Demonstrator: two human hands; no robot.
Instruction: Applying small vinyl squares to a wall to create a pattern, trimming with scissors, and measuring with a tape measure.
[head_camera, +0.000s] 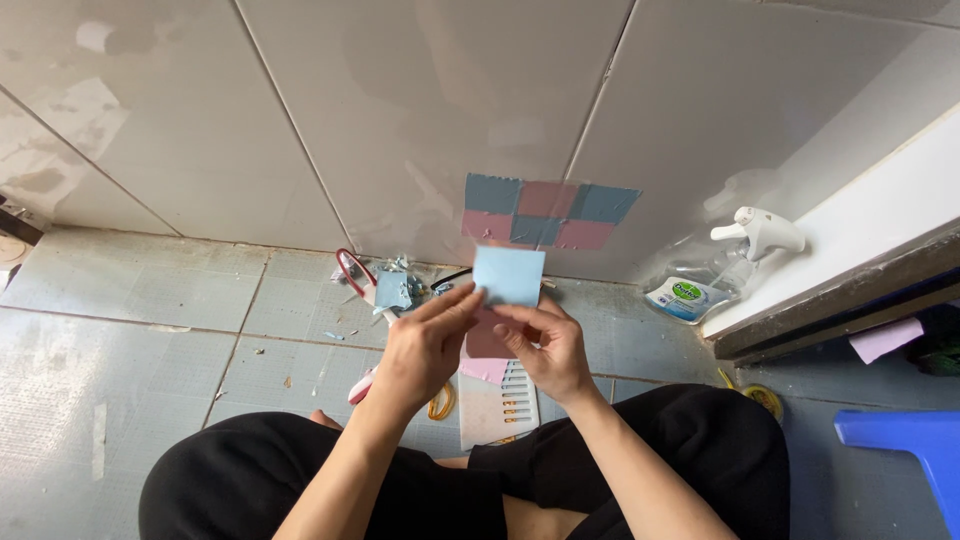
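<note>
The person sits cross-legged on the tiled floor (120, 330), black-clad knees (250, 480) spread to leave working room. Both hands are raised together: the left hand (420, 350) and right hand (550, 350) pinch a light blue paper square (508, 275) by its lower edge, fingers closed on it, seemingly to keep its face free. Beyond lie red-handled scissors (355, 272) amid scraps, and blue and pink squares (545, 212) patch the wall; a spray bottle (735, 260) leans to the right.
</note>
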